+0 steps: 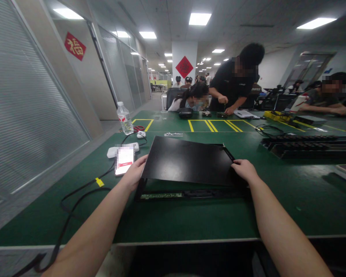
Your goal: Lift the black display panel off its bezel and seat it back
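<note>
A flat, glossy black panel (187, 159) is held tilted above a black frame (213, 193), its near edge raised. A strip of green circuit board (161, 196) shows along the near side of the frame. My left hand (137, 171) grips the panel's left edge, with the fingertips hidden behind it. At the right edge, my right hand (246, 171) is closed where panel and frame meet; its fingers are partly hidden, and whether it also touches the frame I cannot tell.
On the green table (75, 225) left of the panel are a lit phone (124, 161), a water bottle (125, 119), red-handled scissors (138, 128) and a black cable (72, 192). Black metal bars (311, 146) lie at the right. Across the table a person (233, 80) stands bent over small parts.
</note>
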{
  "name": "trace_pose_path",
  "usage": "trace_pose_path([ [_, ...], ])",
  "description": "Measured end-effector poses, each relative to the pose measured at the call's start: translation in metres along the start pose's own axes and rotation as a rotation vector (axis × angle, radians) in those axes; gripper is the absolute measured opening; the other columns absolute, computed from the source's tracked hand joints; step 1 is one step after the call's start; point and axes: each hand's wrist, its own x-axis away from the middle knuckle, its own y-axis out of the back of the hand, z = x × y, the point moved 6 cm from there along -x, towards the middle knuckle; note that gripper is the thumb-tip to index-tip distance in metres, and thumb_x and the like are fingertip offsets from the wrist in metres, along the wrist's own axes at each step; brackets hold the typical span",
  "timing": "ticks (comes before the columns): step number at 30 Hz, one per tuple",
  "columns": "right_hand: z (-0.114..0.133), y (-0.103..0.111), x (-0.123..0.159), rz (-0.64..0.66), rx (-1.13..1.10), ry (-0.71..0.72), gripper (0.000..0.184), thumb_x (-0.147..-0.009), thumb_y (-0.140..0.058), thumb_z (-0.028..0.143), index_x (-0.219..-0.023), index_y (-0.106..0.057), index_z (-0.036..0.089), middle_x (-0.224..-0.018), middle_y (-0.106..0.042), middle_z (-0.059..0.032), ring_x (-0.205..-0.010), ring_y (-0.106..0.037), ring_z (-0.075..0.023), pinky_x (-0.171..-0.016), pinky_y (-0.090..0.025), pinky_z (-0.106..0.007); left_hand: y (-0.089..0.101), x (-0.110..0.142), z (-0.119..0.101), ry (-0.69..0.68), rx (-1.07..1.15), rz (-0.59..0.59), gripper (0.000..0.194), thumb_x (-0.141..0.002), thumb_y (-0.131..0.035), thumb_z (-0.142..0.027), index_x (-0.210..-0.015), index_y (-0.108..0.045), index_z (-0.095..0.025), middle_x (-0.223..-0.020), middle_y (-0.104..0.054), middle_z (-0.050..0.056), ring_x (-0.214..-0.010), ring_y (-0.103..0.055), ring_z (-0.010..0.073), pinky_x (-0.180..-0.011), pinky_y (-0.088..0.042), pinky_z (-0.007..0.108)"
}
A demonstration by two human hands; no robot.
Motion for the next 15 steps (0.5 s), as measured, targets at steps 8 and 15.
trace_pose_path([
  [8, -0.0005, 0.0002, 0.0001, -0.005, -0.005, 0.002, 0.042, -0.087, -0.063, 0.033, -0.122, -0.083, 0.018, -0.13, -0.076, -0.0137, -0.122, -0.07, -0.0343, -0.105, -0.054, -0.042, -0.0006, 0.0005, -0.0029, -0.014, 0.001, 0.012, 0.055, -0.062, -0.099, -0.028, -0.113, -0.082, -0.016, -0.099, -0.084, 0.01, -0.093, -0.078, 0.027, -0.073, -0.06, 0.028],
  [15, -0.0006, 0.0015, 0.0018, 0.021, -0.005, -0.004, 0.045, -0.09, -0.061, 0.034, -0.127, -0.081, 0.017, -0.133, -0.074, -0.0143, -0.124, -0.069, -0.0353, -0.106, -0.054, -0.043, -0.0035, 0.0026, -0.0038, 0.007, 0.028, 0.004, 0.055, -0.063, -0.096, -0.02, -0.116, -0.082, -0.014, -0.096, -0.084, 0.011, -0.086, -0.079, 0.025, -0.068, -0.06, 0.026],
])
